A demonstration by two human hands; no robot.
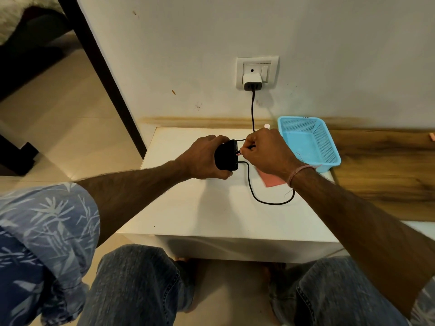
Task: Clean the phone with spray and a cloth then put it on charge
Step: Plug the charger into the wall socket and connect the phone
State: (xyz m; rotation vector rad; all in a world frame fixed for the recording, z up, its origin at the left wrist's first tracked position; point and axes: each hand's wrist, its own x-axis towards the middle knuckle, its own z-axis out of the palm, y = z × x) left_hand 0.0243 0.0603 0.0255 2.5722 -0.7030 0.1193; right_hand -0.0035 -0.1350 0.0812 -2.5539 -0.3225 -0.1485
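My left hand [203, 157] grips a black phone [226, 156], held above the white table [200, 208] with its bottom edge turned right. My right hand [266, 152] pinches the plug end of the black charging cable [253, 191] right at the phone's edge. The cable loops over the table and rises to a white charger [252, 81] plugged into the wall socket. A pink cloth [270, 180] lies flat on the table, partly hidden under my right wrist. The white top of a spray bottle [267, 126] peeks out behind my right hand.
A light blue plastic basket [329, 147] stands at the table's back right corner. A wooden surface [386, 175] extends to the right of the table. My knees in jeans are below the table's front edge. A dark frame leans along the wall at left.
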